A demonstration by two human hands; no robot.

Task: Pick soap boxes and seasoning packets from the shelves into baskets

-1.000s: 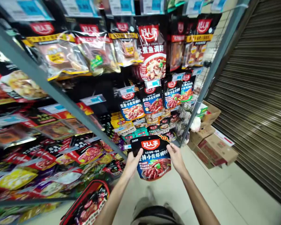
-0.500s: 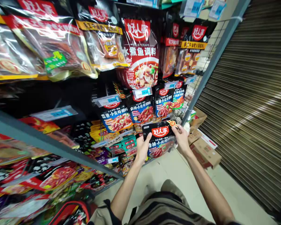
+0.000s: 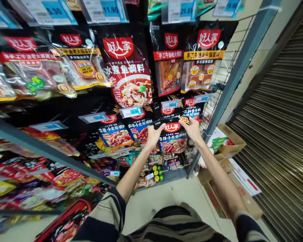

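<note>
Between my two hands is a black and blue seasoning packet (image 3: pixel 173 143) with a red label and a picture of crayfish. My left hand (image 3: pixel 155 135) grips its upper left corner, thumb on the front. At the upper right corner, my right hand (image 3: pixel 192 130) pinches it beside a gold badge. The packet is upright, right in front of the hanging row of like packets, and partly covers them. To its left hang similar blue packets (image 3: pixel 140 130). Just above it is a price tag (image 3: pixel 170 105). Whether it touches a hook cannot be made out.
Larger packets, including a dark red fish seasoning bag (image 3: pixel 131 77), hang above. A grey shelf post (image 3: pixel 222 87) stands at right, with cardboard boxes (image 3: pixel 229 139) and a rolling shutter (image 3: pixel 275 134) beyond. A red-rimmed basket (image 3: pixel 65 218) is at lower left.
Both hands have brought the packet closer to the hanging row, holding it by its upper corners. My view has shifted, so more of the upper shelf and price tags shows.
</note>
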